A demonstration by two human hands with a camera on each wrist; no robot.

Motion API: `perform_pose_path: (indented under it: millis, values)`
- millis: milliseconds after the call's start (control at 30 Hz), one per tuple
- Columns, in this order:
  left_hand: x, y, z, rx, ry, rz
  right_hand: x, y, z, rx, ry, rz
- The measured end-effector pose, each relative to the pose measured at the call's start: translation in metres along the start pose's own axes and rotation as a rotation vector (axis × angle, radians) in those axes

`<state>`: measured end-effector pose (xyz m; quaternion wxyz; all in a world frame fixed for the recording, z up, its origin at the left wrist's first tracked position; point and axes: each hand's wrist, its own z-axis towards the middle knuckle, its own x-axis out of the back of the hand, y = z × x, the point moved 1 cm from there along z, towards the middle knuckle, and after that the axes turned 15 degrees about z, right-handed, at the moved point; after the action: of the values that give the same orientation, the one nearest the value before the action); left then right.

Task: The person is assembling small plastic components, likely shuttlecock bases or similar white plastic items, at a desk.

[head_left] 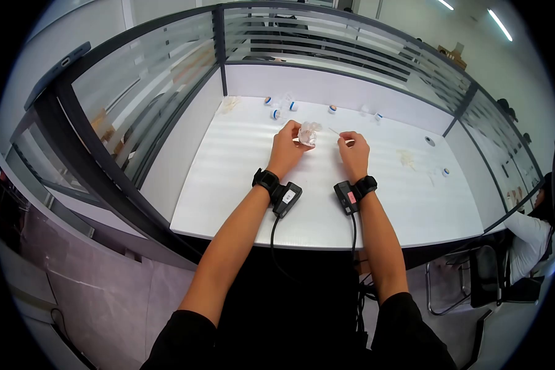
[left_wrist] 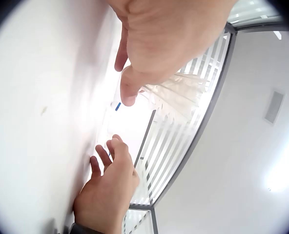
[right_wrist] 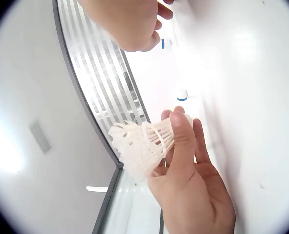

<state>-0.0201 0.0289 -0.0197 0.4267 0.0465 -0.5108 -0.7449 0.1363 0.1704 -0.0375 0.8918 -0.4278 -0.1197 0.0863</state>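
Observation:
My left hand (head_left: 287, 148) holds a shuttlecock (head_left: 308, 134) with ragged white feathers, a little above the white table. In the right wrist view the thumb and fingers of that hand pinch the shuttlecock (right_wrist: 142, 146) at its cork end, which they mostly cover, and the feathers fan out to the left. To the right, my right hand (head_left: 354, 154) has its fingers bent, and a thin pale sliver (head_left: 334, 131), like a feather quill, sticks out from its fingertips toward the shuttlecock. Both hands are apart from each other.
Several shuttlecocks with blue-banded corks, such as one shuttlecock (head_left: 332, 109), lie along the back of the table (head_left: 228, 179). Loose feather bits (head_left: 407, 159) lie at right, and more feather bits (head_left: 230, 103) at back left. Low partitions (head_left: 179, 148) enclose the table; a person (head_left: 527, 237) sits at far right.

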Motion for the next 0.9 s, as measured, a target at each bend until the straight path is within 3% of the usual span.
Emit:
perform_pose_path:
  millis: [100, 200, 300, 333, 533, 667, 800, 900]
  values:
    - [-0.001, -0.005, 0.002, -0.026, 0.038, -0.003, 0.008, 0.004, 0.002, -0.002, 0.015, -0.155]
    - [-0.001, -0.005, 0.001, -0.048, 0.059, -0.004, 0.017, 0.008, 0.003, 0.0, 0.127, -0.563]
    - [0.0, -0.004, 0.001, -0.062, 0.062, -0.018, 0.031, 0.021, 0.008, -0.053, 0.299, -0.731]
    - [0.0, -0.003, 0.001, -0.057, 0.065, -0.016, 0.038, 0.024, 0.01, -0.186, 0.239, -0.758]
    - [0.003, -0.002, -0.001, -0.032, 0.087, 0.061, 0.036, 0.011, 0.009, -0.354, 0.106, -0.952]
    - [0.002, -0.005, -0.002, 0.003, 0.1, 0.036, 0.031, 0.016, 0.008, -0.259, -0.045, -0.967]
    - [0.003, -0.005, -0.002, -0.002, 0.086, 0.02, 0.021, 0.026, 0.014, -0.039, -0.207, -0.785]
    - [0.003, -0.003, -0.003, 0.058, 0.079, 0.054, 0.022, 0.021, 0.018, -0.042, -0.343, -0.689]
